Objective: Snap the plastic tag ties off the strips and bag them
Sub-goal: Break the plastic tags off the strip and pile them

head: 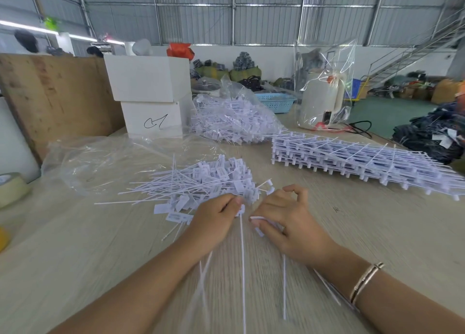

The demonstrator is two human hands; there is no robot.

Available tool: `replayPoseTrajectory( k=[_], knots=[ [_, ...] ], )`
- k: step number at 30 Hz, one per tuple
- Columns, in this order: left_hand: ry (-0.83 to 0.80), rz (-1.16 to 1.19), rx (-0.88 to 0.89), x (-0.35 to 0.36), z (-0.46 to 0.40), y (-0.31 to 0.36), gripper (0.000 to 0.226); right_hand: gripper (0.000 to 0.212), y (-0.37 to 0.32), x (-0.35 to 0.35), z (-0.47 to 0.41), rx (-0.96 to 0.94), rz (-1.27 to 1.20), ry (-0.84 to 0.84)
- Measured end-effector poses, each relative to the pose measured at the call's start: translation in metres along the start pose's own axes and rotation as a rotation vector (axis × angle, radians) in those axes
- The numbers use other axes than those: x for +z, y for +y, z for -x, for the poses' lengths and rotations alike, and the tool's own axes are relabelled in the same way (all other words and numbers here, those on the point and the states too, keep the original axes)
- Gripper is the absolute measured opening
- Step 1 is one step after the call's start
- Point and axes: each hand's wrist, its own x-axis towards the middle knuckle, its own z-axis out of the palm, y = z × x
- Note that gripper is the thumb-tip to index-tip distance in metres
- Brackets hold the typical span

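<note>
One view only, worn on the head, looking forward and down across the wooden table (75, 245). Both hands sit close below the lens at near centre; the wide angle bends the edges, and the far warehouse wall (271, 24) fills the top.

- Two white boxes (151, 96) stood stacked at the back of the wooden table (75, 245).
- A white kettle (320, 99) sat inside clear wrapping.
- A blue basket (275, 101) lay behind.
- A tape roll (11, 189) rested at the left edge.
</note>
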Motion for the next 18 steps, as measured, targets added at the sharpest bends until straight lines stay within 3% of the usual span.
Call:
replayPoseTrajectory(
  k=[5,13,18],
  knots=[
    [0.020,-0.059,0.017,-0.003,0.000,-0.008,0.041,0.017,0.002,0.004,-0.001,0.122,-0.076,-0.097],
    [-0.038,-0.091,0.039,-0.001,0.007,-0.006,0.029,0.015,0.021,0.002,-0.005,0.647,-0.437,-0.014],
    [-0.086,-0.207,0.090,-0.004,0.007,-0.005,0.025,0.008,0.024,0.006,-0.007,0.730,-0.460,-0.006]
  ],
)
